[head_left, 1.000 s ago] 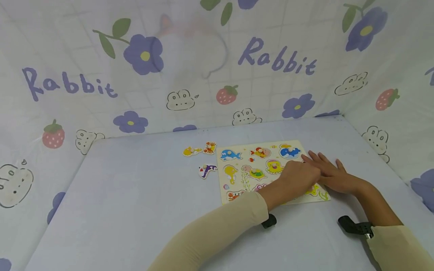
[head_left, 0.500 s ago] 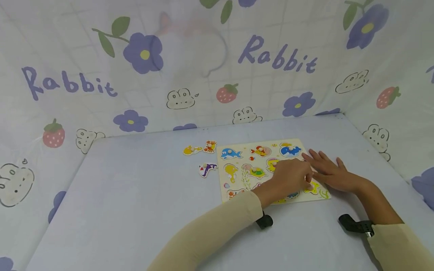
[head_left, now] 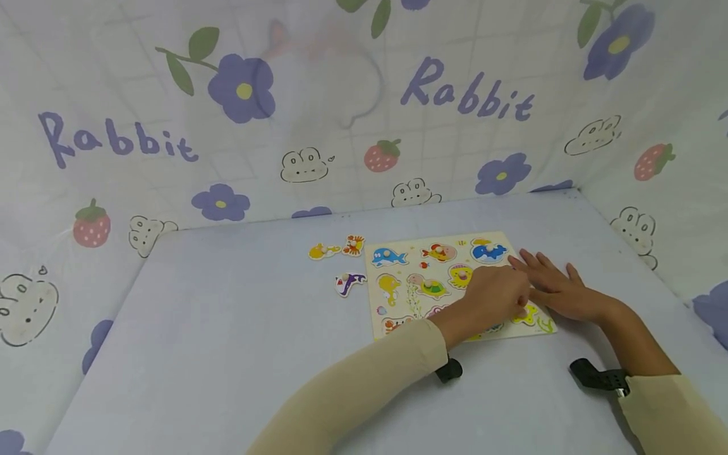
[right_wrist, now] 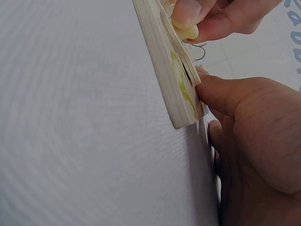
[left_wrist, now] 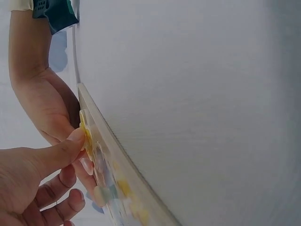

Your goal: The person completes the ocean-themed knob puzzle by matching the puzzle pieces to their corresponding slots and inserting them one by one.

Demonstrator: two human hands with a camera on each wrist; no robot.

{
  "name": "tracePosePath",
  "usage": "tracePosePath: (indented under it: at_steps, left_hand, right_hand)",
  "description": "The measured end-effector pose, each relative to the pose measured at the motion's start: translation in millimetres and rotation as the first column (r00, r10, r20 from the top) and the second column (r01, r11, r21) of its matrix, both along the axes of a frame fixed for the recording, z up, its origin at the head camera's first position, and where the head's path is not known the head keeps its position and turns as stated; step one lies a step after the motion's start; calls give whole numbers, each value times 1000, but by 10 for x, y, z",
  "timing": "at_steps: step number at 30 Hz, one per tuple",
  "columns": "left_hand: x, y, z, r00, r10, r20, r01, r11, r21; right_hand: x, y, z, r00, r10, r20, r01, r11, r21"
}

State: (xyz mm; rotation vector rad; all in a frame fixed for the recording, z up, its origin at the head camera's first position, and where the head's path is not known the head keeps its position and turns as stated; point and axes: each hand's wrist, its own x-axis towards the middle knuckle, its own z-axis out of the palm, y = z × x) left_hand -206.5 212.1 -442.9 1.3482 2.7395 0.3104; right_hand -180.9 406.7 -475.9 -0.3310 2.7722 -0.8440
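A wooden knob puzzle board (head_left: 414, 242) with sea-animal pieces lies on the table. My left hand (head_left: 497, 292) reaches across it; thumb and finger pinch the pale knob (right_wrist: 190, 32) of a yellow puzzle piece (head_left: 526, 315) near the board's front right corner. The piece's edge stands slightly proud of the board in the right wrist view. My right hand (head_left: 560, 297) lies with fingers spread at the board's right edge, its thumb touching the edge by the piece. My left hand hides part of the board's middle and right.
Left of the board lie three loose pieces: a yellow one (head_left: 324, 251), an orange-red crab-like one (head_left: 354, 244) and a purple-and-white one (head_left: 349, 284). A patterned curtain (head_left: 341, 101) rises behind the white table (head_left: 227, 354). A dark wrist camera (head_left: 597, 377) sits at the right cuff.
My left hand has drawn back slightly left from the right hand, uncovering more of the yellow piece, then moved slightly right. The right hand stays at the board's edge.
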Motion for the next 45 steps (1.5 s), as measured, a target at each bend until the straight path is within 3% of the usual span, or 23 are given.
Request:
tracePosePath:
  at_steps: [6, 16, 29, 38, 45]
  left_hand:
    - [32, 17, 51, 1000, -4, -23, 3, 1000, -11]
    - [14, -36, 36, 1000, -11, -7, 11, 1000, 2]
    - [25, -43, 44, 999, -35, -31, 35, 999, -12]
    - [64, -15, 84, 998, 7, -57, -13, 995, -103]
    - [82, 1, 65, 995, 28, -99, -40, 991, -125]
  right_hand:
    - [5, -9, 37, 1000, -6, 9, 6, 1000, -6]
    - [-6, -16, 22, 1000, -1, 4, 1, 1000, 1]
    - [12, -8, 18, 1000, 2, 6, -2, 1000, -4]
    - [-4, -17, 12, 1000, -15, 12, 14, 1000, 18]
    - [-8, -7, -4, 1000, -13, 8, 13, 1000, 22]
